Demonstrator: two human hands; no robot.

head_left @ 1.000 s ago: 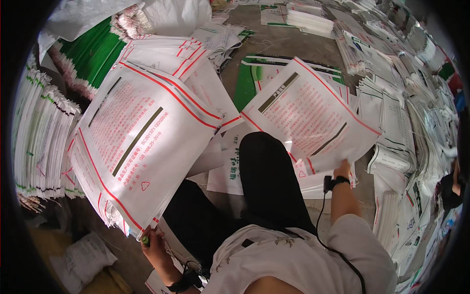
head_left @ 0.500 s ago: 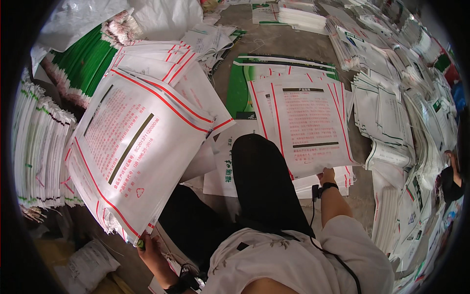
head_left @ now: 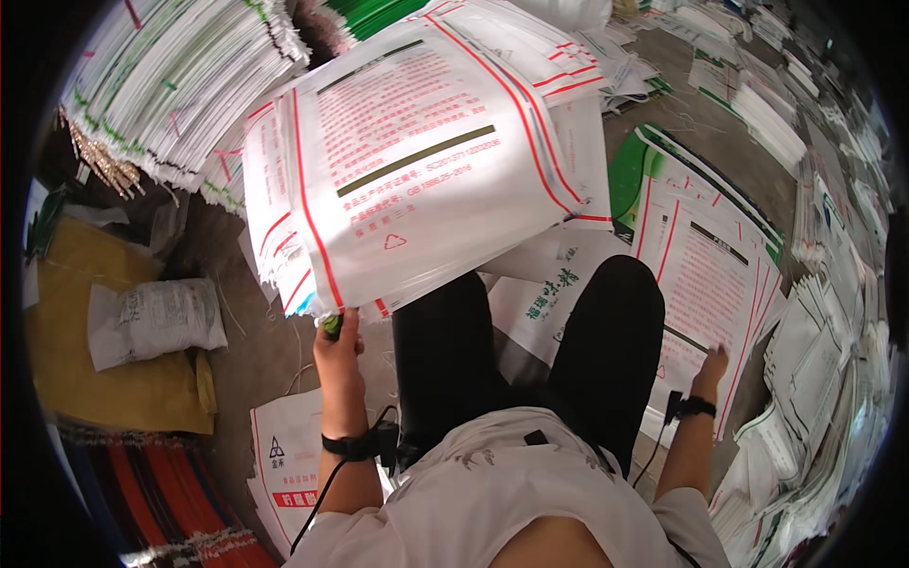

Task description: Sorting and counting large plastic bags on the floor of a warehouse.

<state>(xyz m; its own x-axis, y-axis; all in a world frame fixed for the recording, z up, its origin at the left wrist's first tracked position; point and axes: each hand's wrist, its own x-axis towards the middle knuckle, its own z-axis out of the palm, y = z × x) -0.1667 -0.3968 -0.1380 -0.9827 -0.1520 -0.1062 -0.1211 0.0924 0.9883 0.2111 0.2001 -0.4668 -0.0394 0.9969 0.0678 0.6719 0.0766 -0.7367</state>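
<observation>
A stack of white printed bags (head_left: 445, 256) with red border lines lies over and beyond my left knee, frayed at its near left corner. At that corner my left hand (head_left: 339, 355) is closed around a small green object (head_left: 331, 326), its kind partly hidden by the fingers. Whether the fingers also grip the bag corner cannot be seen. On the right, another white red-lined bag (head_left: 705, 275) lies flat on a pile beside my right knee. My right hand (head_left: 710, 374) is over its near part, a finger stretched out, slightly blurred.
Tall bundles of folded white bags (head_left: 189, 80) stand at the far left. A white packet (head_left: 156, 322) rests on yellow sacking (head_left: 76, 331), with red-and-dark striped bags (head_left: 170, 488) nearer me. Stacked bags (head_left: 814, 350) line the right side. Green-edged bags (head_left: 630, 175) lie beyond my right knee.
The view has swung left, so the scene sits further right. The right-hand bag, lifted at its near edge before, now lies flat under my right hand. My left hand remains at the stack's corner.
</observation>
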